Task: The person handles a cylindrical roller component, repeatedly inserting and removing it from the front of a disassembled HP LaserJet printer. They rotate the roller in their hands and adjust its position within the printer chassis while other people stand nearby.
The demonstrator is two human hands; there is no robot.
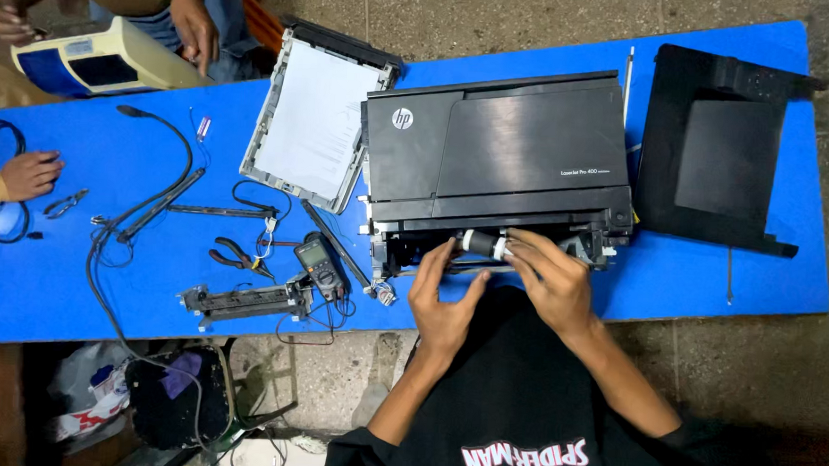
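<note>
A black laser printer (494,152) with its covers off lies on a blue table (72,272). Along its near, open side runs a roller shaft with a white and dark roller (480,243). My left hand (444,305) reaches into that open side, fingers spread on the frame just left of the roller. My right hand (549,278) rests fingers on the shaft right of the roller, at the printer's near edge. Whether either hand grips the shaft is unclear.
A removed black cover panel (721,150) lies at the right, a paper tray (312,114) left of the printer. A multimeter (321,261), pliers (238,255), a long metal part (241,300) and cables lie at the left. Other people's hands (28,173) are at the far left.
</note>
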